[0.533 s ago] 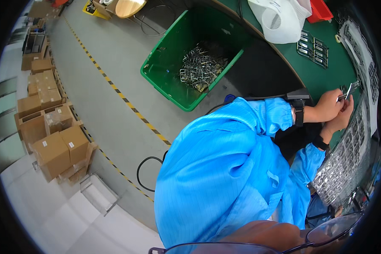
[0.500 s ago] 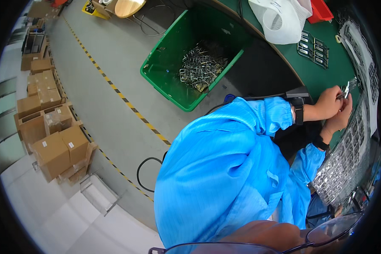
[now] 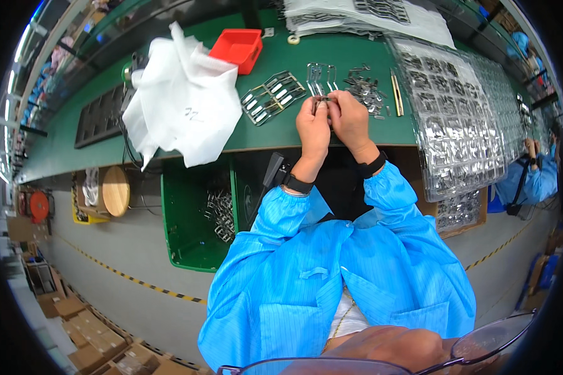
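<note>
My left hand (image 3: pixel 313 129) is closed on the lower end of a metal wire frame (image 3: pixel 319 74) above the green table. Pressed close beside it, my right hand (image 3: pixel 351 122) has its fingers pinched at the same end of the frame. Whether a small part is also between the fingertips is hidden. Left of the hands lies another wire rack (image 3: pixel 273 97) carrying several shiny oblong pieces. A loose pile of small dark metal parts (image 3: pixel 365 92) is spread just right of the held frame.
A red tray (image 3: pixel 238 50) and a white bag (image 3: pixel 184 103) stand to the left. Clear plastic trays of parts (image 3: pixel 460 119) overhang the table's front at right. Tweezers (image 3: pixel 396 92) lie beside them. Below the edge is a green bin (image 3: pixel 197 255); a co-worker's blue sleeve (image 3: pixel 540 178) shows far right.
The view has swung from the floor and bin to the table, so my hands now appear near the middle. They stay together, and the wire frame shows more plainly.
</note>
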The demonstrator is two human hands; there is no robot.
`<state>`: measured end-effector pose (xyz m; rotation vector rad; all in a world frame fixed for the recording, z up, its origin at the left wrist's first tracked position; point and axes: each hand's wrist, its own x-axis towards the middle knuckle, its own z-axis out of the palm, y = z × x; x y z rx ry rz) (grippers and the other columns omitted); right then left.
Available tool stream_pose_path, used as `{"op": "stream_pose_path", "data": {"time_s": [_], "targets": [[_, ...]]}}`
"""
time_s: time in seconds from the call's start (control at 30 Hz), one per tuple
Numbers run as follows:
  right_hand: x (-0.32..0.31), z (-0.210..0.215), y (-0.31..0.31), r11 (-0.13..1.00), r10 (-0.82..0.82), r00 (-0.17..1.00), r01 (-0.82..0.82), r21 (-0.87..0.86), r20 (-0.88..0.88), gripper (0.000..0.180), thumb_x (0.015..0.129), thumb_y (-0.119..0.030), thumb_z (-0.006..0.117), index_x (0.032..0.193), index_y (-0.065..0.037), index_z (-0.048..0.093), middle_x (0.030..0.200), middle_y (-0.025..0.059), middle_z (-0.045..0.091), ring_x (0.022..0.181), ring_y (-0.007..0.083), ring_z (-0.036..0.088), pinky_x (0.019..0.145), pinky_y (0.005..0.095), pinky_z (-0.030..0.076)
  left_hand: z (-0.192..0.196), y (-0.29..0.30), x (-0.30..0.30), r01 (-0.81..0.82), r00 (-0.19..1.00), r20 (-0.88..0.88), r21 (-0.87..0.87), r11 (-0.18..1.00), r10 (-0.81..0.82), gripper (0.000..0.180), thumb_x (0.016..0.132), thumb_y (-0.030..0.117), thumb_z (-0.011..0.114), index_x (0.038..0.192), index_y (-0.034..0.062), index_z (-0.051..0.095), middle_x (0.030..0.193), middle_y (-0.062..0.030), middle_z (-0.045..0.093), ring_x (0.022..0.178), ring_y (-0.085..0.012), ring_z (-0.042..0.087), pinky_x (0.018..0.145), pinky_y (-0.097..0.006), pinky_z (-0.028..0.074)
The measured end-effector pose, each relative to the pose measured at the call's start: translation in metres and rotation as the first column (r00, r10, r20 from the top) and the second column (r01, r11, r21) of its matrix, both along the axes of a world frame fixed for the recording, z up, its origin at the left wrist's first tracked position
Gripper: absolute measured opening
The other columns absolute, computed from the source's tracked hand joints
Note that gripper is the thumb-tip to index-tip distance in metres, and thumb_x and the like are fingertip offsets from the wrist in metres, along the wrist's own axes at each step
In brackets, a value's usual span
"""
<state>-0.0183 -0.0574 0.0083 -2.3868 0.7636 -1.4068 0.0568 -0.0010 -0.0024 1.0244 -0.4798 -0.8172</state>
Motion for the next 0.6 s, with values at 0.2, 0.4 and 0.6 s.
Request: {"op": "stream_pose_path", "data": {"time_s": [0.2, 0.4, 0.6], "targets": [[-0.021, -0.001, -0.006, 0.952, -0.051, 0.969, -0.026, 0.305, 0.243, 0.011, 0.085, -0.001, 0.060, 0.095, -0.002, 0.061, 0.085, 0.0126, 0.067, 0.067, 0.0222, 0.065, 0.059, 0.0301, 0.050, 0.014, -0.027, -0.021, -0.085, 0.897, 0.432, -0.036, 0.996, 0.092, 0.017, 0.095, 0.007, 0.048, 0.106, -0.0019, 0.057, 0.089, -0.0029, 0.061, 0.076, -0.0062, 0.056, 0.062, -0.021, 0.047], [-0.070, -0.006, -0.057, 0.942, -0.312, 0.946, 0.294, 0.164, 0.092, 0.017, 0.084, -0.005, 0.060, 0.100, -0.004, 0.064, 0.093, 0.0134, 0.063, 0.081, 0.0314, 0.061, 0.071, 0.0389, 0.050, 0.023, -0.047, -0.022, -0.006, 0.979, 0.205, -0.054, 0.999, 0.017, 0.016, 0.095, 0.010, 0.050, 0.104, 0.0005, 0.059, 0.095, -0.0063, 0.061, 0.070, -0.0106, 0.058, 0.060, -0.024, 0.052], [-0.078, 0.001, -0.066, 0.940, -0.336, 0.942, 0.336, -0.055, -0.002, 0.028, 0.080, -0.002, 0.062, 0.108, -0.004, 0.063, 0.102, 0.0130, 0.064, 0.085, 0.0277, 0.061, 0.070, 0.0354, 0.051, 0.028, -0.050, -0.021, 0.118, 0.992, 0.039, 0.015, 0.993, -0.118, 0.017, 0.095, 0.013, 0.050, 0.099, -0.0011, 0.059, 0.091, -0.0080, 0.061, 0.073, -0.0136, 0.060, 0.061, -0.027, 0.054]]}}
